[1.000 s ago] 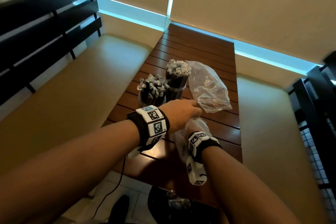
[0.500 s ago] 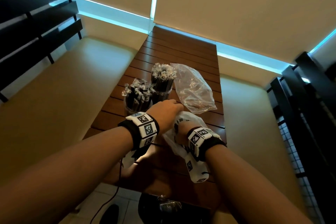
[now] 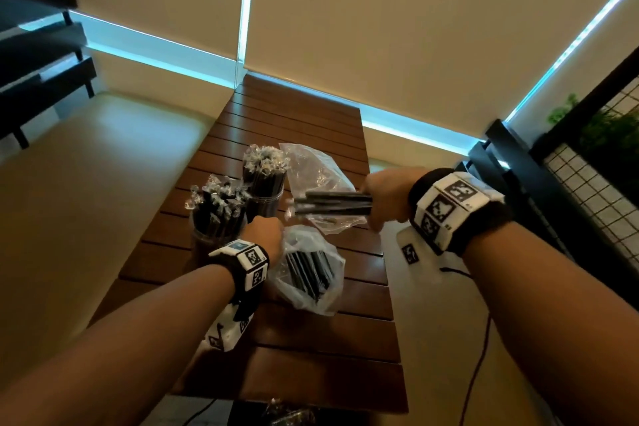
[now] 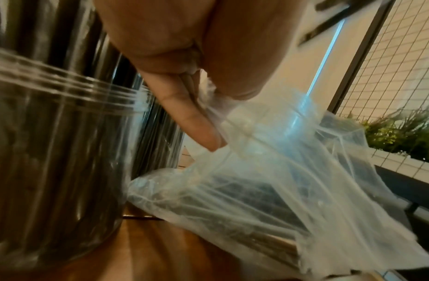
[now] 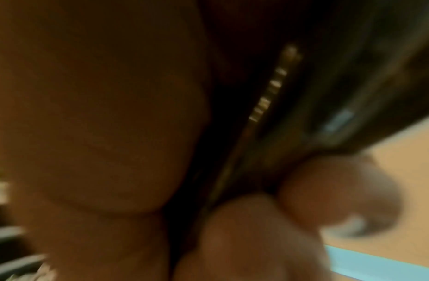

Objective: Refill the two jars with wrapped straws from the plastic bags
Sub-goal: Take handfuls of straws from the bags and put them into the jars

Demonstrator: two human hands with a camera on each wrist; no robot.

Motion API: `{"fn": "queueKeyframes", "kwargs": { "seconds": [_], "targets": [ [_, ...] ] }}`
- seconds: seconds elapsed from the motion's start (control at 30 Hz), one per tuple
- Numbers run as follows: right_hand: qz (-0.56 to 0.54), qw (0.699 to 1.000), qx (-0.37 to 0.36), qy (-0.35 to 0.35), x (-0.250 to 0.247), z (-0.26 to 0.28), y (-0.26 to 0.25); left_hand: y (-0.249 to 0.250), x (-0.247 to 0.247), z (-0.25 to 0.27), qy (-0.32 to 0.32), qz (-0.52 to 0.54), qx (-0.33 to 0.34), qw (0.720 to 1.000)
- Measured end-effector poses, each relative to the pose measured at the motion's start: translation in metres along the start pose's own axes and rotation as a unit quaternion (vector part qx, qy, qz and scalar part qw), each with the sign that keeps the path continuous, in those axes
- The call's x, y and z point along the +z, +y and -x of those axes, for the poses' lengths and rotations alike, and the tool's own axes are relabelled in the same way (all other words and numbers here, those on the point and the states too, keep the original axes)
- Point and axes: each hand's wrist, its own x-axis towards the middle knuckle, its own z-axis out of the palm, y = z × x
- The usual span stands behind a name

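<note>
Since the earlier frame the right hand (image 3: 385,199) has come up out of the near bag and swung to the right, and it now carries a bundle of wrapped straws (image 3: 333,206) in the air. Its grip is closed round one end of the bundle, fingers (image 5: 251,233) curled under and the thumb over the top; the dark straws stick out leftward, roughly level, above the far bag (image 3: 318,183). The right wrist view is blurred, showing only curled fingers against dark straw shafts. The left hand (image 3: 264,235) stays low on the desk (image 3: 304,332), pinching the gathered mouth of the near bag (image 3: 307,277) between thumb and fingers (image 4: 191,121); the grip is tight on the thin plastic. That clear bag lies on the slatted wooden desk with dark straws inside, just right of the near jar (image 3: 216,228). The near jar, of clear glass, stands upright and packed with wrapped straws, their crinkled wrapper ends fanning out at the top. The far jar (image 3: 264,188) stands just behind and to its right, also full. The far bag lies crumpled beside the far jar, looking nearly empty. A black cable (image 3: 473,349) hangs off the desk's right side.
</note>
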Motion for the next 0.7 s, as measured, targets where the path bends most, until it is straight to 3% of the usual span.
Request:
{"fn": "queueKeyframes", "kwargs": {
  "seconds": [0.13,0.2,0.27,0.37,0.43,0.53,0.6,0.67,0.7],
  "targets": [
    [-0.172,0.975,-0.033,0.138,0.012,-0.023,-0.008,-0.006,0.004,0.013,-0.086,-0.082,0.034,0.992],
    [-0.261,0.948,-0.038,0.179,0.028,-0.038,-0.023,-0.007,-0.007,0.021,-0.132,-0.077,0.062,0.986],
    [-0.316,0.919,-0.049,0.230,0.041,-0.048,-0.041,-0.007,-0.028,0.029,-0.132,-0.063,0.080,0.986],
    [-0.382,0.878,-0.081,0.275,0.052,-0.057,-0.067,-0.017,-0.068,0.039,0.011,0.012,0.095,0.995],
    [-0.432,0.850,-0.103,0.284,0.055,-0.065,-0.082,-0.030,-0.097,0.044,0.140,0.127,0.054,0.981],
    [-0.474,0.816,-0.126,0.306,0.054,-0.078,-0.106,-0.048,-0.142,0.053,0.295,0.346,0.019,0.891],
    [-0.472,0.813,-0.148,0.308,0.047,-0.081,-0.124,-0.054,-0.169,0.059,0.303,0.425,0.046,0.852],
    [-0.466,0.804,-0.186,0.318,0.038,-0.081,-0.142,-0.054,-0.186,0.064,0.281,0.407,0.084,0.865],
    [-0.466,0.799,-0.197,0.324,0.032,-0.080,-0.150,-0.052,-0.192,0.067,0.277,0.351,0.095,0.890]
  ]
}}
